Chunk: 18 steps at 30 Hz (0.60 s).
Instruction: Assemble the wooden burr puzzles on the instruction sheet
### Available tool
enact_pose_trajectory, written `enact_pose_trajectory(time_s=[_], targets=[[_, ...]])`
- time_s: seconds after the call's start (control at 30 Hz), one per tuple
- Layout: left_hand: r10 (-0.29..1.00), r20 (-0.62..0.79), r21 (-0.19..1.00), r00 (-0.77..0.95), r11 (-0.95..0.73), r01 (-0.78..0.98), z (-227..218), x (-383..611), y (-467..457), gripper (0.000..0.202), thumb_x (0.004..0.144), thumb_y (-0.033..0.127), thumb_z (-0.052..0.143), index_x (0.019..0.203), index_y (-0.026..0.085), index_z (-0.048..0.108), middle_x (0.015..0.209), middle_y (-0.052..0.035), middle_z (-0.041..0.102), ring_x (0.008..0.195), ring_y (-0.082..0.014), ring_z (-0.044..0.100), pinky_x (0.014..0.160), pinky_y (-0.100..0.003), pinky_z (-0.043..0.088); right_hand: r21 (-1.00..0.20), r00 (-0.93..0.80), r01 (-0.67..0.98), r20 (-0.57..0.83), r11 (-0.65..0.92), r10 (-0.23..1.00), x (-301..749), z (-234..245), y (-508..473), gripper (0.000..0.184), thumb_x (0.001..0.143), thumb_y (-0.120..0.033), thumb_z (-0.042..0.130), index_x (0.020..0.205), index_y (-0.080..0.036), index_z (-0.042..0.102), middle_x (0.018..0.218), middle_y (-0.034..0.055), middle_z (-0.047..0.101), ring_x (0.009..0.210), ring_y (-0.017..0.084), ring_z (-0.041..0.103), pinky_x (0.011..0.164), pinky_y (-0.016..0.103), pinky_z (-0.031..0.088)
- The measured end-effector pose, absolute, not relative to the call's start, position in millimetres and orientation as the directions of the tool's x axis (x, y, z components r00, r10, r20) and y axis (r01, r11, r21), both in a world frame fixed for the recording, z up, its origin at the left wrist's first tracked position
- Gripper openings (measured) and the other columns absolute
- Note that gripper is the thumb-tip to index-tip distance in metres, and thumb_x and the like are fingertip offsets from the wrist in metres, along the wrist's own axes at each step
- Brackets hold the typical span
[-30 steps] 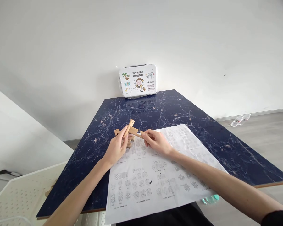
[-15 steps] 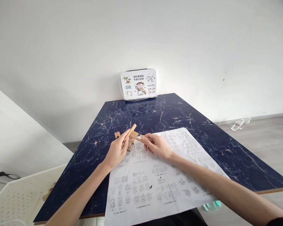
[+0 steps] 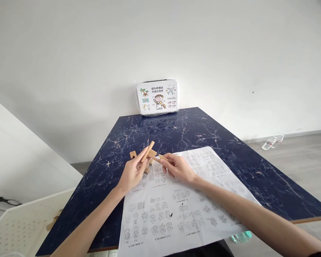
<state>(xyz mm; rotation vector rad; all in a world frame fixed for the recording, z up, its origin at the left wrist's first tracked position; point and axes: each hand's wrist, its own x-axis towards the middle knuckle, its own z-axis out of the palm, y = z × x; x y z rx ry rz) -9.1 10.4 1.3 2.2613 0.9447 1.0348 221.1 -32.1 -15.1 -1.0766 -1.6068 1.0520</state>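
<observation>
My left hand [image 3: 132,172] grips a wooden puzzle stick [image 3: 147,151], which slants up to the right between thumb and fingers. My right hand [image 3: 178,167] pinches a second wooden puzzle stick [image 3: 155,158] near its right end; its left end meets the pieces at my left fingers. Whether the two are joined I cannot tell. Behind my left fingers a wooden block with a dark hole [image 3: 133,154] shows, and more wooden pieces [image 3: 147,171] lie under the hands, partly hidden. Below both hands spreads a large instruction sheet [image 3: 160,214] printed with small diagrams.
The dark blue marbled table [image 3: 107,157] runs back to the wall. At its far edge stands a white cartoon case [image 3: 157,98]. Clear plastic bottles [image 3: 273,142] lie on the floor at right, and another bottle [image 3: 241,236] by the near edge. A white perforated surface [image 3: 24,225] is at lower left.
Both hands keep nearly the same place and grip. The stick in my right hand has shifted very slightly; the whole view has moved a little.
</observation>
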Motion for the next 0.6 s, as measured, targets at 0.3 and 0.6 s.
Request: enact_pose_trajectory(time_s=[0.3, 0.6], targets=[[0.767, 0.393, 0.727, 0.507, -0.597, 0.34, 8.1, -9.5, 9.0, 0.06, 0.106, 0.04, 0.053, 0.161, 0.018, 0.043, 0.134, -0.0143, 0.073, 0.107, -0.0245, 0.078, 0.086, -0.031, 0.065, -0.945, -0.249, 0.187, 0.218, 0.268, 0.944, 222.9, -12.5, -34.7, 0.045, 0.103, -0.062, 0.05, 0.099, -0.019, 0.065, 0.07, 0.0009, 0.067, 0.048, 0.01, 0.045, 0.049, 0.025, 0.038], [0.747, 0.423, 0.688, 0.512, -0.633, 0.355, 4.1, -12.6, 13.0, 0.057, 0.105, 0.037, 0.054, 0.159, 0.02, 0.046, 0.12, -0.01, 0.078, 0.082, -0.0156, 0.074, 0.072, -0.026, 0.062, -0.941, -0.282, 0.172, 0.237, 0.292, 0.93, 226.6, -12.3, -33.5, 0.043, 0.104, -0.06, 0.05, 0.099, -0.019, 0.064, 0.069, -0.0012, 0.064, 0.047, 0.009, 0.044, 0.049, 0.026, 0.036]])
